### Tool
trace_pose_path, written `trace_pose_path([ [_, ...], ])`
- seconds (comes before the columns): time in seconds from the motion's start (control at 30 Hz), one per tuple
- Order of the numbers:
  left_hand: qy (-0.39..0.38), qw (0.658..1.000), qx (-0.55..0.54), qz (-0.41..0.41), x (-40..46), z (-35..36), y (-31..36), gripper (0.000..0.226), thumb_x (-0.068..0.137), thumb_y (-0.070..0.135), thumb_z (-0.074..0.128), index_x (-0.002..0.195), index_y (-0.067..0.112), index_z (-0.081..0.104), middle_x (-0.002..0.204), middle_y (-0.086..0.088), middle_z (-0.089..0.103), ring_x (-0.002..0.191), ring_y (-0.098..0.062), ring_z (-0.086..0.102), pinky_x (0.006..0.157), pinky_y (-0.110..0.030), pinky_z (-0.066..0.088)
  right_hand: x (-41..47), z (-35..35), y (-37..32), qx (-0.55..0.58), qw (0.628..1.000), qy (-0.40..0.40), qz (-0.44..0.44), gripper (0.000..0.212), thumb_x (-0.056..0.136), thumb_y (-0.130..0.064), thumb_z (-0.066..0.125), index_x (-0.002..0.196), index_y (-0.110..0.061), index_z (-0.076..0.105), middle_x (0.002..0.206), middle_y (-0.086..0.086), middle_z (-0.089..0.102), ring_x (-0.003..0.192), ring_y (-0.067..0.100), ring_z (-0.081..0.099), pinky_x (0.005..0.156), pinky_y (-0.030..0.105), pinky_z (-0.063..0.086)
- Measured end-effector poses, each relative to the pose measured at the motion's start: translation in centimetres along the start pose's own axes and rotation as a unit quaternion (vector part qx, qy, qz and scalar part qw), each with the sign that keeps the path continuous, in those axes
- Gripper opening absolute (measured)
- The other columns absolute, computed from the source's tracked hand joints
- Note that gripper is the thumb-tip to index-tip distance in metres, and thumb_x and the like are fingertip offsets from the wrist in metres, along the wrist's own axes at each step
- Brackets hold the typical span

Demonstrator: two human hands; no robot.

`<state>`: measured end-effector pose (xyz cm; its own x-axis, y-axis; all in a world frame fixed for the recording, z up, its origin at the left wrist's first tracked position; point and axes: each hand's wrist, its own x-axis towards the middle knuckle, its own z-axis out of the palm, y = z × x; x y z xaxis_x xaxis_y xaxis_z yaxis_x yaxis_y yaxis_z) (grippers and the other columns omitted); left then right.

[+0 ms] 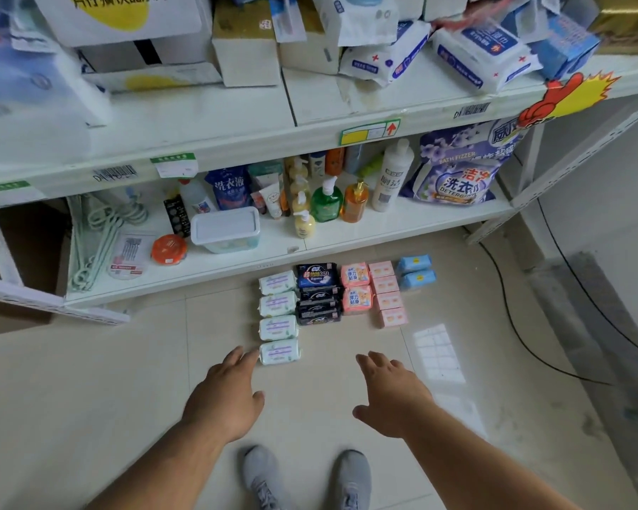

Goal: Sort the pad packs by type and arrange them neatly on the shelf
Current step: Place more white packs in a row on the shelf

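Both hands are reaching forward, fingers spread, gripping nothing: left hand (224, 397) near the nearest green pack (279, 351), right hand (389, 393) apart. A careless sweep risks skewing the sorted rows.

Tiled floor (347, 417) under me carries sorted pad packs in columns: four white packs (279, 315), dark packs (317, 293), two pink packs (355, 287), four pale pink packs (386, 293), two blue packs (416, 271). My grey shoes (306, 476) stand on it; a black cable (523, 340) runs along the right. Lower shelf (273, 259) holds soap bottles (326, 202), a lidded tub (226, 230), a detergent bag (457, 171).
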<state>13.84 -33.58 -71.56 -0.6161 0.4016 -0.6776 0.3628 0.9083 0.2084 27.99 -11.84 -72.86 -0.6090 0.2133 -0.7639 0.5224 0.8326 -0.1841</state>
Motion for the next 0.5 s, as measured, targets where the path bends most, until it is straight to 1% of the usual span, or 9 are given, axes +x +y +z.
trace_pose_path([
  [0.1,0.001,1.0,-0.001,0.009,1.4,0.1,-1.2,0.066,0.095,0.037,0.051,0.153,0.031,0.02,0.163,0.008,0.012,0.141,-0.02,0.03,0.107,-0.033,0.038,1.1,0.3,-0.8,0.0,1.0,0.0,0.001,0.085,0.089,-0.047,0.064,0.156,-0.022,0.019,0.16,0.001,0.026,0.14,0.029,0.037,0.112,0.041,0.038],
  [0.27,0.017,0.999,-0.024,0.038,4.3,0.4,-3.8,0.06,0.095,0.032,0.052,0.149,0.032,0.028,0.156,0.012,0.024,0.135,-0.017,0.037,0.101,-0.031,0.042,3.6,1.1,-2.8,-0.015,1.0,-0.008,-0.005,0.089,0.09,-0.049,0.063,0.159,-0.024,0.012,0.163,-0.001,0.021,0.143,0.027,0.033,0.114,0.039,0.035],
  [0.4,0.023,0.998,-0.024,0.056,7.9,1.3,-6.6,0.056,0.094,0.029,0.054,0.146,0.033,0.033,0.153,0.013,0.028,0.132,-0.017,0.04,0.1,-0.031,0.043,6.8,2.4,-4.5,-0.02,1.0,-0.006,-0.018,0.091,0.09,-0.05,0.063,0.16,-0.025,0.01,0.165,-0.002,0.017,0.145,0.025,0.03,0.116,0.038,0.034],
  [0.5,0.031,0.998,-0.012,0.061,11.8,2.7,-8.9,0.059,0.094,0.028,0.055,0.148,0.031,0.033,0.154,0.012,0.028,0.132,-0.018,0.041,0.102,-0.033,0.043,10.6,4.1,-5.7,-0.022,0.999,0.004,-0.035,0.092,0.089,-0.05,0.064,0.16,-0.026,0.01,0.165,-0.002,0.017,0.145,0.026,0.03,0.116,0.038,0.033],
])
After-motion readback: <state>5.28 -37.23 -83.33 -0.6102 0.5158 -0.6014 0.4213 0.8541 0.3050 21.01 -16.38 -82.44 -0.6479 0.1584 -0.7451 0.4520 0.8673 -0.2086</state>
